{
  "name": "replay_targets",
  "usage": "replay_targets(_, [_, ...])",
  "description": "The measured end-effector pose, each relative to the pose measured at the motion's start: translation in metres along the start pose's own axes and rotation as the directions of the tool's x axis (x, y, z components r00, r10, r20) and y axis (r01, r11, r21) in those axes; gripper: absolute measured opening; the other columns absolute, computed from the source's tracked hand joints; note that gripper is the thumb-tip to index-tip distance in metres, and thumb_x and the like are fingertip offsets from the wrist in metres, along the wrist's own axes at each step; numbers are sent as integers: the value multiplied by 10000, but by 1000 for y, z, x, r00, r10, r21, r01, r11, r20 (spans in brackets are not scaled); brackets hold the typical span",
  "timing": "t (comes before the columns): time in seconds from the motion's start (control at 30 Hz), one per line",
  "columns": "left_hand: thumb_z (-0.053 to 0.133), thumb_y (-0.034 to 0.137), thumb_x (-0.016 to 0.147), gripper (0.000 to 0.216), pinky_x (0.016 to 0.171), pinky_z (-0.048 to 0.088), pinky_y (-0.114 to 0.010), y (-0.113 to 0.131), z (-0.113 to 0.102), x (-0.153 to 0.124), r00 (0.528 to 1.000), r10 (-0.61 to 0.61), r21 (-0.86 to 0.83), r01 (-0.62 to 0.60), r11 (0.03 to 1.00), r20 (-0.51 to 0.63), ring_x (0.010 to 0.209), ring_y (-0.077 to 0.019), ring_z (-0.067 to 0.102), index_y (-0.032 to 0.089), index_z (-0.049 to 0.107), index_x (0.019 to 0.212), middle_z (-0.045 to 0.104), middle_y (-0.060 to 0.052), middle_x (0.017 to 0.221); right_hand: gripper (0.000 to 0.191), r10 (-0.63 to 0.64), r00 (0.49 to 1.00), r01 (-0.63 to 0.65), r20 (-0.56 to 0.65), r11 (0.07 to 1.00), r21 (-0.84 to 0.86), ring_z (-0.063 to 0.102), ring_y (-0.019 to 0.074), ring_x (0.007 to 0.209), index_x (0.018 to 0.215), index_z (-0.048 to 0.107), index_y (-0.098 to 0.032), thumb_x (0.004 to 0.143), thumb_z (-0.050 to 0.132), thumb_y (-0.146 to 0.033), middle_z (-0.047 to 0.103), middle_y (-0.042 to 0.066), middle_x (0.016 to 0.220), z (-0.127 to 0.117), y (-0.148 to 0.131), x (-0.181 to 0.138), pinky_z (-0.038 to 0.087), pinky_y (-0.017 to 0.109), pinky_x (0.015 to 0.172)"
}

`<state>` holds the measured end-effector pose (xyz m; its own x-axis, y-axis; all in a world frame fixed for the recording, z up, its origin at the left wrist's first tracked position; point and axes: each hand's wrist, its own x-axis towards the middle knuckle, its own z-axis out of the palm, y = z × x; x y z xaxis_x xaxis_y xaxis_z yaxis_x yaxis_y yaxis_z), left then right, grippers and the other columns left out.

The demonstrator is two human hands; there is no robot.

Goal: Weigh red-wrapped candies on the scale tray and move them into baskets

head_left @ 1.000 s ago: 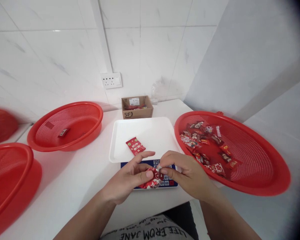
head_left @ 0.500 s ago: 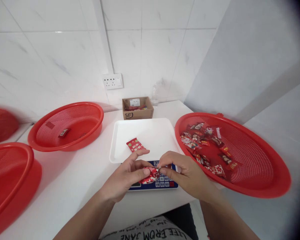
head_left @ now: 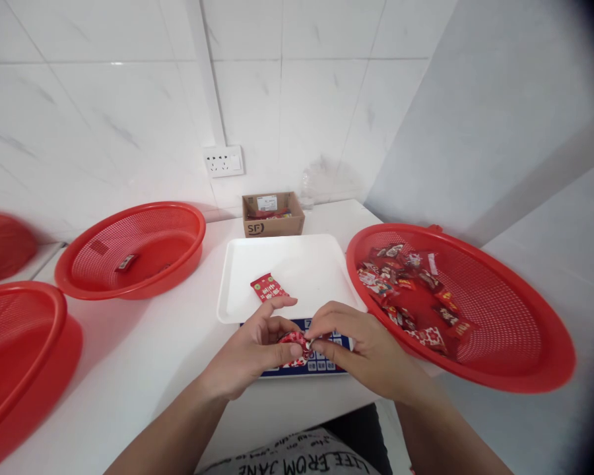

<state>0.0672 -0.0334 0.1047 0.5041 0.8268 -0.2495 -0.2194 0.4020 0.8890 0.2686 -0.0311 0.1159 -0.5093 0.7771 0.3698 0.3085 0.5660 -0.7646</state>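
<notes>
Both my hands meet over the keypad of a blue scale [head_left: 327, 359]. My left hand [head_left: 250, 349] and my right hand [head_left: 363, 346] each pinch an end of one small red and white candy packet [head_left: 294, 343], which is crumpled between the fingertips. Behind them the scale's white tray [head_left: 317, 264] carries one red packet [head_left: 267, 288]. To the right, a large red mesh basket [head_left: 499, 316] holds several red wrapped candies [head_left: 406, 284].
A red basket [head_left: 133, 247] at the back left holds one small packet [head_left: 125, 262]. Two more red baskets [head_left: 20, 349] sit at the far left. A small cardboard box [head_left: 273, 214] stands by the tiled wall under a socket [head_left: 222, 160].
My hands have drawn closer together and the packet between them has become more crumpled. Everything else stays where it was.
</notes>
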Motion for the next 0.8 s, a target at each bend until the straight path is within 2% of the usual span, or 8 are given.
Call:
replay_targets(0.17, [733, 240, 754, 556, 724, 381, -299, 1, -4, -2, 1000, 27, 29, -27, 999, -7, 826, -148, 564, 252, 466, 1241, 641, -35, 964, 110, 10, 997, -8, -72, 1000, 24, 591, 131, 727, 838, 613, -220, 874, 563, -129, 625, 3, 788, 0, 4, 0, 486, 250, 653])
replay_targets(0.33, [701, 238, 779, 536, 796, 393, -330, 1, -8, -3, 998, 65, 43, -65, 997, 11, 897, -170, 584, 251, 461, 1259, 657, -55, 1032, 94, 37, 995, -34, -94, 999, 42, 588, 138, 731, 839, 615, -222, 868, 571, -144, 626, 6, 791, 0, 7, 0, 492, 256, 664])
replay_targets(0.43, [689, 295, 803, 487, 900, 387, -366, 2, -10, -4, 995, 95, 51, -93, 994, -40, 1046, -210, 576, 257, 489, 1245, 658, -74, 1124, 98, 53, 992, -48, -116, 998, 51, 581, 142, 731, 831, 614, -224, 864, 567, -144, 625, 7, 787, 0, 9, -1, 493, 259, 664])
replay_targets(0.53, [640, 386, 849, 413, 938, 405, -381, 3, -12, -5, 980, 157, 56, -151, 987, -121, 1102, -230, 570, 264, 516, 1225, 647, -76, 1176, 88, 98, 984, -88, -147, 994, 71, 586, 144, 724, 816, 612, -223, 862, 563, -167, 630, 7, 769, 0, 10, 0, 495, 257, 654])
replay_targets(0.63, [627, 420, 854, 352, 882, 458, -352, 1, -16, -5, 923, 273, 59, -267, 962, -272, 1044, -216, 597, 252, 564, 1156, 670, -59, 1093, 77, 177, 962, -160, -208, 982, 97, 607, 144, 695, 778, 609, -215, 844, 572, -211, 642, 4, 740, 1, 12, 4, 506, 257, 645])
replay_targets(0.73, [641, 418, 842, 323, 826, 483, -325, -4, -25, -5, 813, 377, 122, -362, 924, -443, 950, -190, 616, 229, 583, 1097, 675, -41, 989, 113, 323, 897, -300, -301, 946, 121, 629, 157, 645, 766, 599, -207, 823, 575, -301, 652, 6, 696, 4, 22, 8, 513, 272, 599])
replay_targets(0.8, [638, 414, 842, 312, 809, 490, -324, -8, -32, -5, 741, 437, 192, -397, 898, -511, 899, -179, 620, 225, 579, 1084, 671, -32, 961, 155, 395, 840, -387, -372, 917, 100, 647, 179, 656, 773, 592, -203, 818, 563, -349, 661, 16, 696, 6, 34, 12, 516, 298, 607])
